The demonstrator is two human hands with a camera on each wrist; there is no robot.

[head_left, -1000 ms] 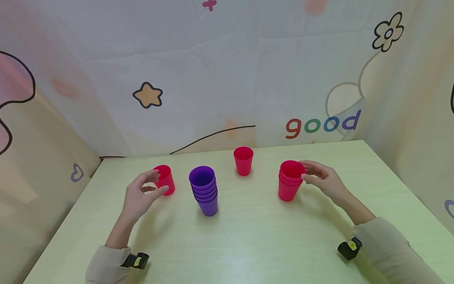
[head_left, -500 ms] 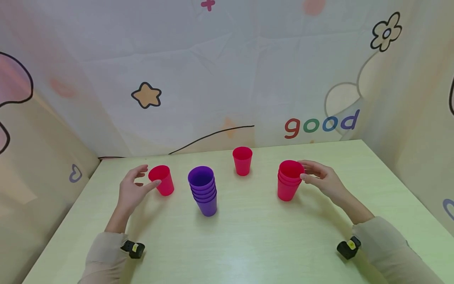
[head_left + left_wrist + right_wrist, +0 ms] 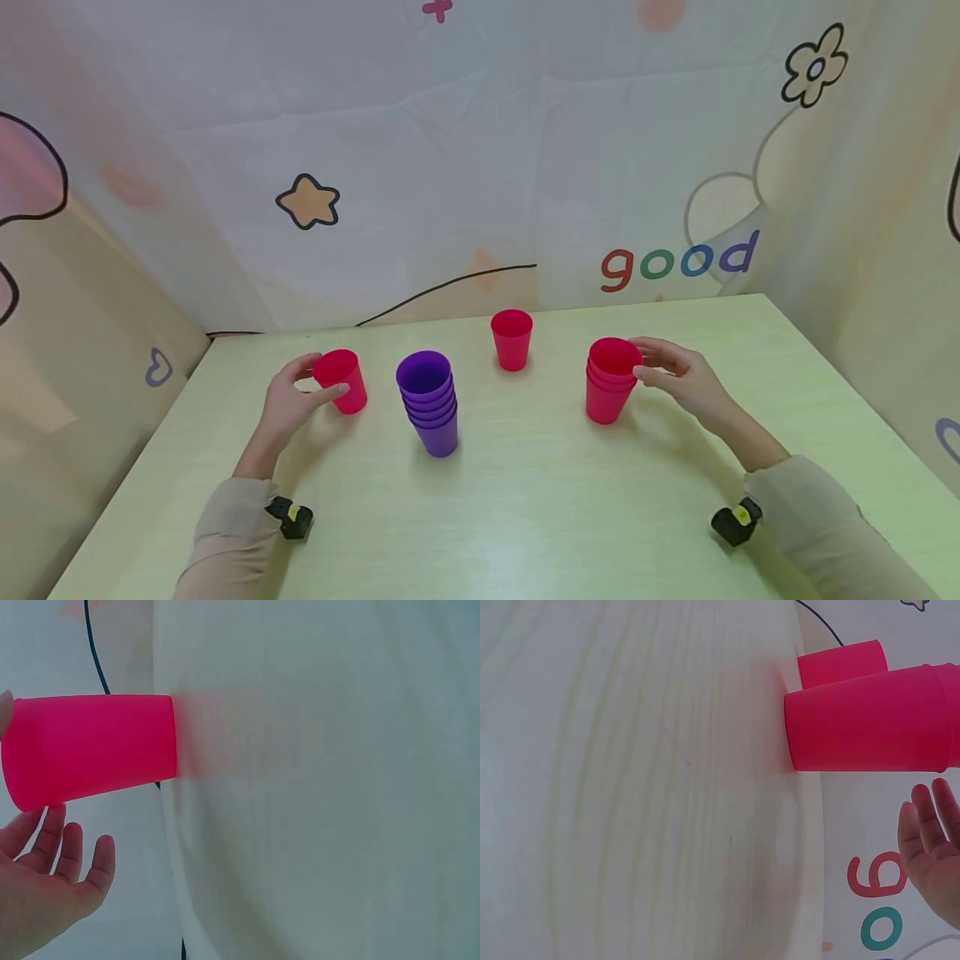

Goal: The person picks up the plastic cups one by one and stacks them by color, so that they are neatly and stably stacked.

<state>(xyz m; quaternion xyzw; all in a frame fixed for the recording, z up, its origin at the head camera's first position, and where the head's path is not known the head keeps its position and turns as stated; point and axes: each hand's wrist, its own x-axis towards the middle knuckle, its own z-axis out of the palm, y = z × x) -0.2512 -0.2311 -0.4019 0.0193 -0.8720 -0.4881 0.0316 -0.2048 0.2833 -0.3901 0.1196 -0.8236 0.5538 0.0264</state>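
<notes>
At the left, a red plastic cup (image 3: 343,392) stands upright on the table. My left hand (image 3: 288,400) holds it near the rim, thumb on the near side and fingertips behind. In the left wrist view a fingertip meets the wall of the cup (image 3: 90,750). At the right stand nested red cups (image 3: 609,400). My right hand (image 3: 686,383) grips their upper rim from the right, thumb in front and index finger behind. In the right wrist view its other fingers (image 3: 930,825) lie loosely beside the red stack (image 3: 862,724).
A stack of several nested purple cups (image 3: 437,425) stands between the hands, right of the left red cup. Farther back is a single upright red cup (image 3: 513,342). A printed cloth (image 3: 450,167) hangs behind the pale table (image 3: 510,517).
My left hand first drew back to the left of the single red cup, then came in round its rim. My right hand stays at the nested red cups. The cups have not moved.
</notes>
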